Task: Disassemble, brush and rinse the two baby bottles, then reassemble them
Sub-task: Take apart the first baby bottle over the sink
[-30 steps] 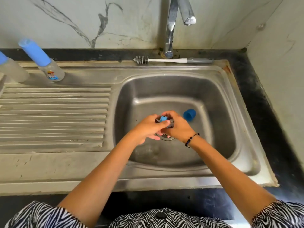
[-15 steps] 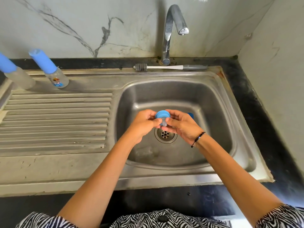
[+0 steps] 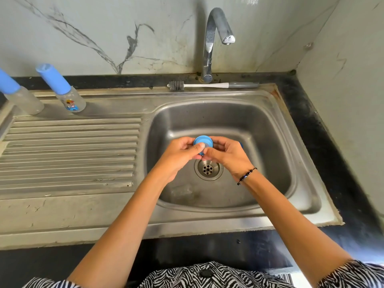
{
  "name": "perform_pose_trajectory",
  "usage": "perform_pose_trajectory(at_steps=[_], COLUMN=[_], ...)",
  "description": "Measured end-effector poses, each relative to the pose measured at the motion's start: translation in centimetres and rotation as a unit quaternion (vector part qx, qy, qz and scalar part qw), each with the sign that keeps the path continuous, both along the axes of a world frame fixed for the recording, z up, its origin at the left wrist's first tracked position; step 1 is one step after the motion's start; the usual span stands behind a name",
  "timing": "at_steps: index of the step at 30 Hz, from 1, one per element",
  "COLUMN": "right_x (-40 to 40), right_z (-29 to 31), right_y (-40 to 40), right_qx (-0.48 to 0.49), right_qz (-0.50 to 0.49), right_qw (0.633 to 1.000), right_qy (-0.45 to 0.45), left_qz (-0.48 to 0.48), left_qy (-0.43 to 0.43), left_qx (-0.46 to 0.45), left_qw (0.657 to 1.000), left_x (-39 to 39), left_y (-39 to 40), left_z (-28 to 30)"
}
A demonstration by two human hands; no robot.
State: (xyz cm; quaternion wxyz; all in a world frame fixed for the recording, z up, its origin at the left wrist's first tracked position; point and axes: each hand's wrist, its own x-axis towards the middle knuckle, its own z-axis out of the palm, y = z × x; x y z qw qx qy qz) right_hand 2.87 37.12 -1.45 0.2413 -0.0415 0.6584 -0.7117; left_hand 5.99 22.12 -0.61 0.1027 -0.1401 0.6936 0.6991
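At nine to ten o'clock, two capped baby bottles (image 3: 71, 99) stand on the sink ledge (image 3: 116, 100), well apart from your hands. Over the basin (image 3: 259, 132), just above the drain (image 3: 208, 169), your left hand (image 3: 178, 154) and right hand (image 3: 226, 155) meet; both pinch one blue collar ring (image 3: 202, 140) with what looks like a clear teat seated in it, thumbs pressed at its near face. The ring's axis points roughly toward you, its rim at twelve o'clock of your thumbs. Neither hand is nearer; judged, the teat must push out along that axis. The bottle brush (image 3: 207, 85) lies crosswise at twelve o'clock beneath the tap (image 3: 209, 38). A blue part at three o'clock is mostly hidden.
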Motion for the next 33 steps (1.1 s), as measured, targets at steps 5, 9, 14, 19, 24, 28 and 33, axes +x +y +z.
perform_pose_trajectory(at_steps=[5,9,14,19,24,28,33], right_x=[0.0,0.2,0.4,0.6,0.7,0.8,0.9], right_z=[0.1,0.1,-0.2,-0.1,-0.2,0.0,0.9], right_y=[-0.1,-0.4,-0.7,-1.3,-1.8,-1.4,-0.5], right_qx=[0.022,0.037,0.064,0.084,0.135,0.149,0.1], right_qz=[-0.015,-0.026,-0.049,-0.063,-0.078,-0.084,-0.061], right_qw=[1.0,0.999,0.997,0.994,0.988,0.985,0.993], right_qy=[-0.004,-0.006,0.009,0.013,0.023,0.03,0.003], left_qz=[-0.028,-0.014,-0.038,-0.026,-0.007,-0.009,-0.027], left_qy=[0.009,0.037,0.021,0.005,0.003,0.016,0.055], left_qx=[-0.101,-0.167,-0.176,-0.225,-0.27,-0.269,-0.285], left_qw=[0.994,0.985,0.983,0.974,0.963,0.963,0.956], left_x=[0.2,0.3,0.3,0.1,0.2,0.1,0.3], left_y=[0.1,0.4,0.2,0.2,0.9,1.3,2.0], left_z=[0.4,0.4,1.3,1.5,1.6,1.4,1.3])
